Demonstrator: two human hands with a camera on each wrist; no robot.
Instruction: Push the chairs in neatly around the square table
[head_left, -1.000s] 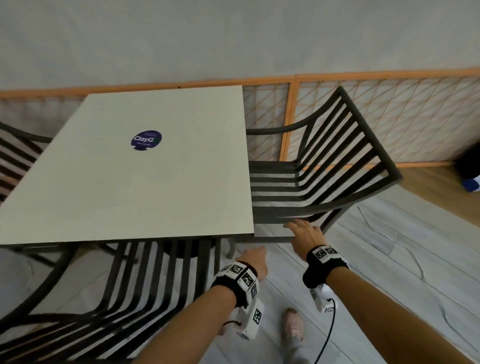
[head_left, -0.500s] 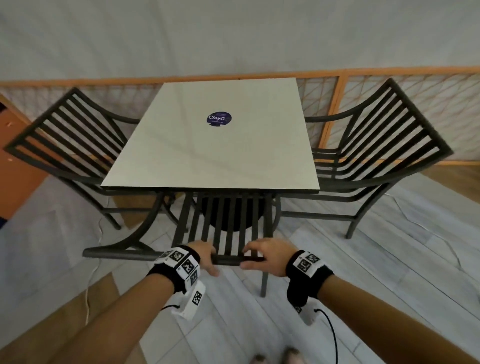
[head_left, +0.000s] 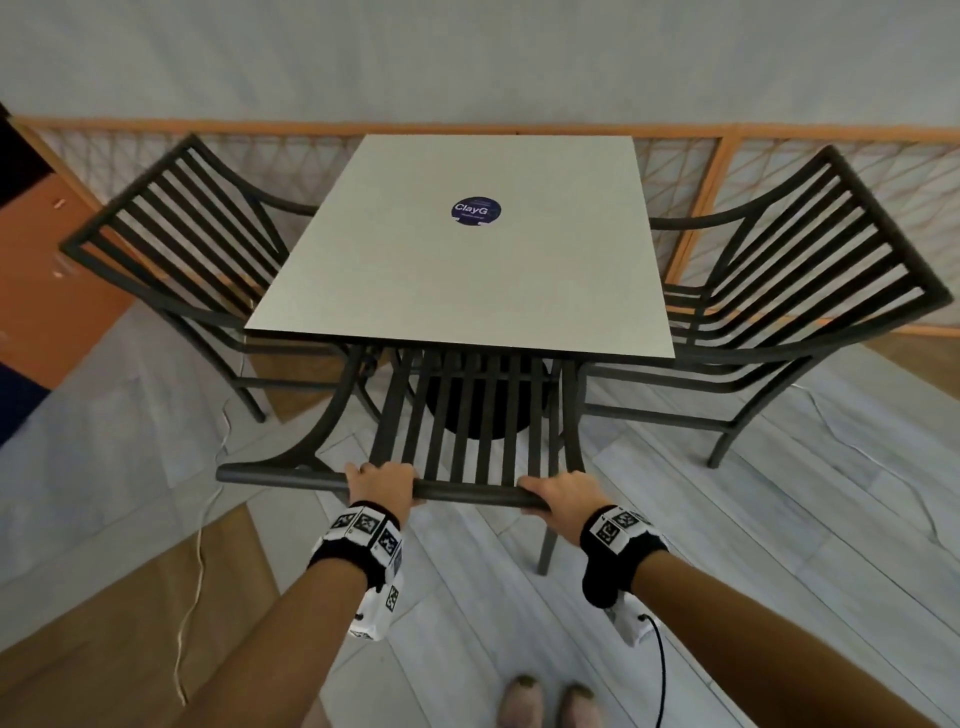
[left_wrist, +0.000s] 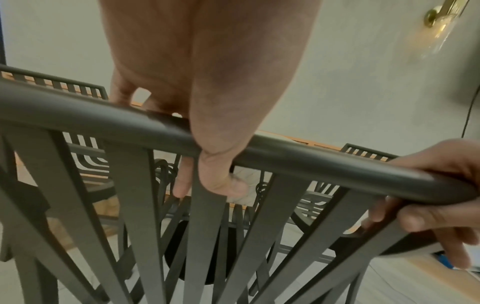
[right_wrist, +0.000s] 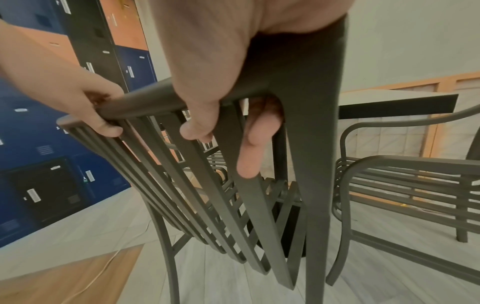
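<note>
A square pale table (head_left: 467, 270) with a round blue sticker (head_left: 476, 210) stands against the far railing. Three dark slatted metal chairs surround it. The near chair (head_left: 467, 431) faces the table, its seat partly under the top. My left hand (head_left: 379, 480) grips its top rail (left_wrist: 298, 162) left of centre, fingers curled over and thumb behind. My right hand (head_left: 558, 496) grips the same rail at its right end (right_wrist: 259, 88). The left chair (head_left: 176, 234) and right chair (head_left: 795, 260) sit at the table's sides, seats partly under it.
An orange-framed lattice railing (head_left: 727, 171) runs behind the table. Blue and orange lockers (right_wrist: 39, 144) stand to the left. A thin white cable (head_left: 200, 551) lies on the floor at the left. My shoes (head_left: 545, 701) stand on grey planks behind the near chair.
I have turned from the right chair to the near one. Both hands left the right chair's side and now grip the near chair's top rail, spread further apart than half a second ago.
</note>
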